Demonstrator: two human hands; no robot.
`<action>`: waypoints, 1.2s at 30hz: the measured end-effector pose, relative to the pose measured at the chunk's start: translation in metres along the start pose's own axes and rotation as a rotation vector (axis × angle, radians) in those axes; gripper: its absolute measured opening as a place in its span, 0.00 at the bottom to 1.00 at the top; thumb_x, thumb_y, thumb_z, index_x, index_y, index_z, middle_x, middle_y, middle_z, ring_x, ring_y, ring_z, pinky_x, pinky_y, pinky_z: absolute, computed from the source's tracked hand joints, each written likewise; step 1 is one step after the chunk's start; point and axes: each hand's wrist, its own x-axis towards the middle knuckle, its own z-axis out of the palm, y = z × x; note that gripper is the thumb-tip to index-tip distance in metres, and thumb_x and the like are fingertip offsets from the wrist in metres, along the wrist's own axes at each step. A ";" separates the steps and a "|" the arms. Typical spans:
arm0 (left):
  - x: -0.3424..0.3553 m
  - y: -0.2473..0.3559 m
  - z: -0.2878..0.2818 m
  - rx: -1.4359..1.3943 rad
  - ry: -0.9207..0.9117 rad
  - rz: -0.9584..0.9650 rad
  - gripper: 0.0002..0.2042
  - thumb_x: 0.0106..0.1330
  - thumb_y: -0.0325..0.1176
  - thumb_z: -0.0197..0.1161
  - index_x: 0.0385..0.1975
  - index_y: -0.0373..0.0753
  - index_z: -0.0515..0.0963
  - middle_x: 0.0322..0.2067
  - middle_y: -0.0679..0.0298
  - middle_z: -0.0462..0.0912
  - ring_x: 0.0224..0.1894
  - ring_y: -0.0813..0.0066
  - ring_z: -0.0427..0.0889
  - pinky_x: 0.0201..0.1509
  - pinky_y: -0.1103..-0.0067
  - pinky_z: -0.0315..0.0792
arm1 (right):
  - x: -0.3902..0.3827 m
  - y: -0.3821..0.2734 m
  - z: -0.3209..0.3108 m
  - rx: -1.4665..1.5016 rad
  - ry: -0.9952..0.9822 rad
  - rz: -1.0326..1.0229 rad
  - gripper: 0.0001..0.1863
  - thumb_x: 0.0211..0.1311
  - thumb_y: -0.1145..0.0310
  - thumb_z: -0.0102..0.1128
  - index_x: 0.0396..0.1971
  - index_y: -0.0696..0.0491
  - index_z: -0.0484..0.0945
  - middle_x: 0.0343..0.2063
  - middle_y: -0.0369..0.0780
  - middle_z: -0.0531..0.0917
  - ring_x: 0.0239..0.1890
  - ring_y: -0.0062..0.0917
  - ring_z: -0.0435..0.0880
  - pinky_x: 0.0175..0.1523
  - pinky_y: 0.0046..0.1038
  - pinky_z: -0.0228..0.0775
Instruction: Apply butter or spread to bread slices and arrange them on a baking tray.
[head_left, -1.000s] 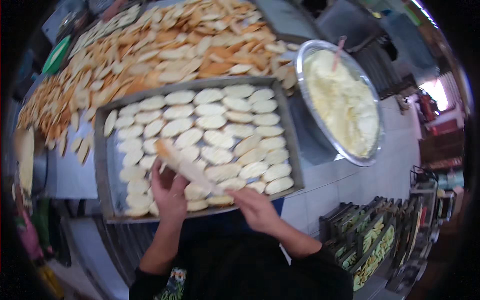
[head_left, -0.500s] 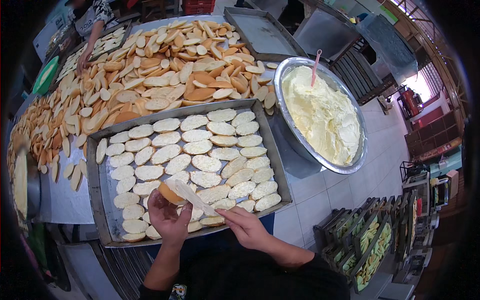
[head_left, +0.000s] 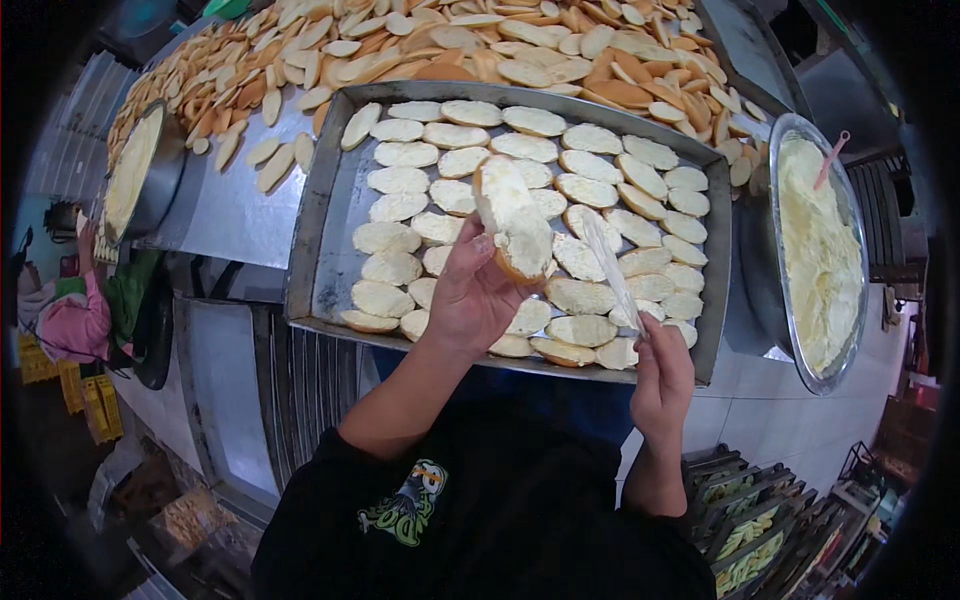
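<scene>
My left hand (head_left: 472, 305) grips a long oval bread slice (head_left: 512, 215) by its lower part, above the tray. Pale cream coats its upturned cut face, and brown crust shows along the edge. In my right hand (head_left: 662, 375) is the handle of a cream-smeared spreading knife (head_left: 610, 265), its blade pointing up and away, just right of the slice and apart from it. Below both hands lies a metal tray (head_left: 304, 240) with rows of spread bread slices (head_left: 535, 120). My left forearm and hand hide some of the near rows.
Plain bread slices (head_left: 400, 50) are heaped beyond the tray. At the right stands a metal bowl of cream (head_left: 820, 260) with a pink-handled utensil (head_left: 832, 158); another cream bowl (head_left: 140, 170) is at the left. Racked trays (head_left: 745, 530) stand lower right. A person in pink (head_left: 85, 315) is far left.
The view has swung left, so the tray and bowl sit farther right. The slice, earlier tilted with crust showing, now has its coated face up. The knife has come away from it.
</scene>
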 end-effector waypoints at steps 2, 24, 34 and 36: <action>-0.004 0.001 -0.005 -0.154 -0.055 -0.111 0.23 0.59 0.36 0.51 0.54 0.43 0.56 0.48 0.61 0.69 0.49 0.69 0.72 0.43 0.69 0.74 | 0.011 -0.004 0.010 0.046 0.001 -0.041 0.15 0.52 0.83 0.47 0.42 0.60 0.74 0.26 0.42 0.73 0.27 0.25 0.72 0.33 0.20 0.62; -0.015 0.006 -0.036 -0.370 -0.066 -0.253 0.26 0.57 0.43 0.51 0.54 0.38 0.61 0.49 0.52 0.68 0.48 0.59 0.70 0.42 0.70 0.72 | -0.009 0.004 0.040 0.646 -0.097 0.296 0.16 0.62 0.74 0.40 0.49 0.61 0.65 0.27 0.34 0.70 0.27 0.13 0.63 0.33 0.14 0.57; -0.018 0.005 -0.027 -0.307 0.112 -0.183 0.22 0.60 0.41 0.49 0.52 0.36 0.62 0.47 0.53 0.70 0.47 0.58 0.72 0.46 0.67 0.72 | -0.007 0.003 0.055 0.668 -0.185 0.303 0.15 0.63 0.72 0.41 0.48 0.60 0.67 0.29 0.34 0.72 0.30 0.14 0.66 0.36 0.14 0.58; -0.016 0.006 -0.025 -0.295 0.152 -0.163 0.22 0.60 0.41 0.48 0.51 0.35 0.63 0.46 0.53 0.71 0.47 0.59 0.73 0.47 0.67 0.72 | -0.010 0.005 0.055 0.664 -0.187 0.296 0.15 0.63 0.73 0.41 0.48 0.61 0.67 0.29 0.35 0.72 0.31 0.14 0.67 0.37 0.15 0.59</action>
